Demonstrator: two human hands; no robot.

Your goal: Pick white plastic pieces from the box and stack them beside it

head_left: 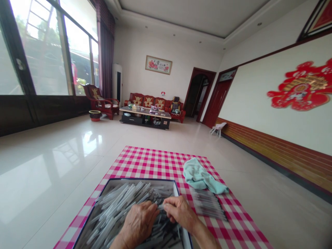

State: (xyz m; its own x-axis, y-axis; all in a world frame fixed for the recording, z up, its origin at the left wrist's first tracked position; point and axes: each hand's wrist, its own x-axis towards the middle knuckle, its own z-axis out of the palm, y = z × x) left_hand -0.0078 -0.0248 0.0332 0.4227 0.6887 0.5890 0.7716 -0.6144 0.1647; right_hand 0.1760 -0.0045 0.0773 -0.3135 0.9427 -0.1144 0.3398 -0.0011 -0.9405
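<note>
A shallow blue-rimmed box holds a heap of translucent plastic pen barrels, with small dark pen parts at its right side. My left hand is over the middle of the box, fingers closed and bent inward. Close beside it, my right hand pinches a small pale, translucent pen part between thumb and forefinger. The two sets of fingertips nearly meet there; what the left fingers grip is mostly hidden. Right of the box, a row of slim clear pens with dark ends lies side by side, slightly blurred.
A pink-and-white checked cloth covers the table. A crumpled mint-green cloth lies beyond the pens. Farther off are a low coffee table, a wooden sofa, a red-and-black pot and a small stool.
</note>
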